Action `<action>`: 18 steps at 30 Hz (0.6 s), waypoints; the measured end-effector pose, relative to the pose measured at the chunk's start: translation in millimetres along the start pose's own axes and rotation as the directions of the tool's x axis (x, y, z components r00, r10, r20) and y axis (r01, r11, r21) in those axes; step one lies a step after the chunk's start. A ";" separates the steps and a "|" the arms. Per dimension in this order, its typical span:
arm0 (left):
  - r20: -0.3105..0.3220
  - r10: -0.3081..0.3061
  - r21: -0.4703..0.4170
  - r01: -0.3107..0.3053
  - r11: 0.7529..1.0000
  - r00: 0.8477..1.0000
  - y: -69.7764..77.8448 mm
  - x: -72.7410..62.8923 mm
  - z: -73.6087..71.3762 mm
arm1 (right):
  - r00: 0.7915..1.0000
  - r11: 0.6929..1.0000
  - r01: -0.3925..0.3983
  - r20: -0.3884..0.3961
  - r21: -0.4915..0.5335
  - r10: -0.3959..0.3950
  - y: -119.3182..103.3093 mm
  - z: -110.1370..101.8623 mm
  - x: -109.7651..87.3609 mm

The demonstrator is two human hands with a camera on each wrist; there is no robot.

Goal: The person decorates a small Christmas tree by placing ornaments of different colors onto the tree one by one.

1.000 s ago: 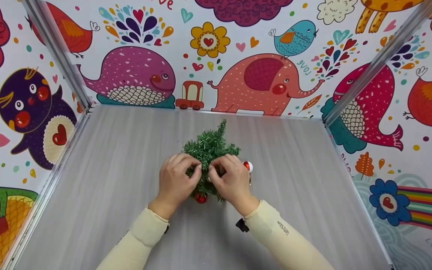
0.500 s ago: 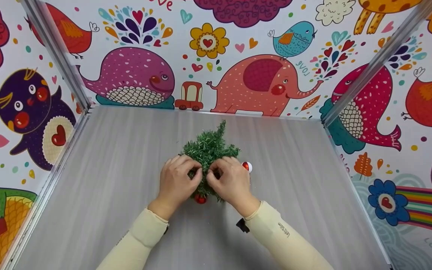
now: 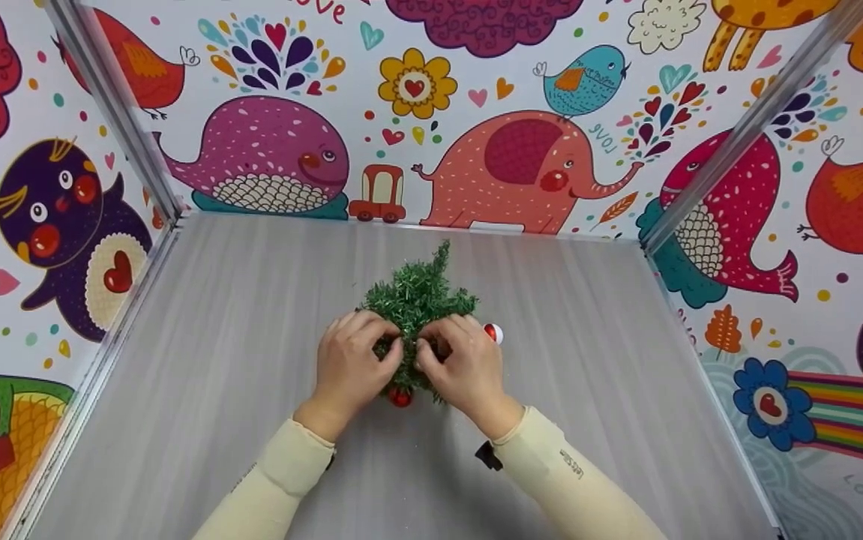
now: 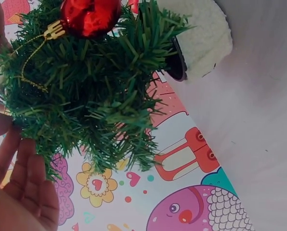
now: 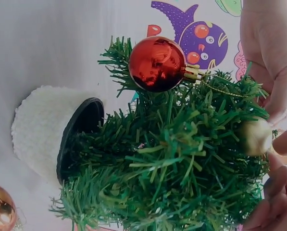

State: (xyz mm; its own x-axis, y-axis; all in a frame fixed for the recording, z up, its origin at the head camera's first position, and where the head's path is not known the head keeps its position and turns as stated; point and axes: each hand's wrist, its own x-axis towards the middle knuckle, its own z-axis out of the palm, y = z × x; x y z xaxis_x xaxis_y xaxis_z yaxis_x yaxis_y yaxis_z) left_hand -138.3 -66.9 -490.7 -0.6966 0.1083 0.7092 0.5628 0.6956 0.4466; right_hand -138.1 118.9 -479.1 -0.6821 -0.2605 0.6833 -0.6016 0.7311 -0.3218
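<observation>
While small tree [image 3: 418,296] is lying mid-tabletop [image 3: 214,360], we are pinching its branches with left hand [image 3: 350,367] and right hand [image 3: 462,369], red bauble [image 3: 400,397] hanging nearside

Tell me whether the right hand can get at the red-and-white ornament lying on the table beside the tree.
Probably yes. The red-and-white ornament lies on the bare table just beyond the right hand, with nothing between them, though that hand's fingers are busy pinching into the small tree.
</observation>
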 end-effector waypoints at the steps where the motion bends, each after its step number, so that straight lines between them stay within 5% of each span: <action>1: 0.001 -0.002 0.000 0.002 1.000 1.000 -0.4 -0.4 -0.5 | 1.000 1.000 0.007 -0.010 0.005 -0.007 0.9 -0.8 -0.8; 11: 0.034 -0.025 -0.018 0.026 1.000 0.999 -5.1 -9.4 -3.5 | 0.995 0.997 0.003 -0.100 0.072 0.005 21.9 -15.4 -11.3; 18: 0.124 -0.003 -0.023 0.006 1.000 0.992 -8.3 -18.4 -4.4 | 0.988 0.994 -0.070 -0.132 0.087 0.081 46.7 -24.8 -21.1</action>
State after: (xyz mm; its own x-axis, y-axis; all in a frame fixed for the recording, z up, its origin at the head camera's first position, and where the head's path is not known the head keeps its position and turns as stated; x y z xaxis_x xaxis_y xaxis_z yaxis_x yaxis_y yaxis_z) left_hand -128.2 -77.8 -505.0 -0.7478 0.1934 0.6351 0.5690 0.6795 0.4630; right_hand -141.5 174.2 -492.3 -0.6679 -0.1148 0.7353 -0.5861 0.6901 -0.4246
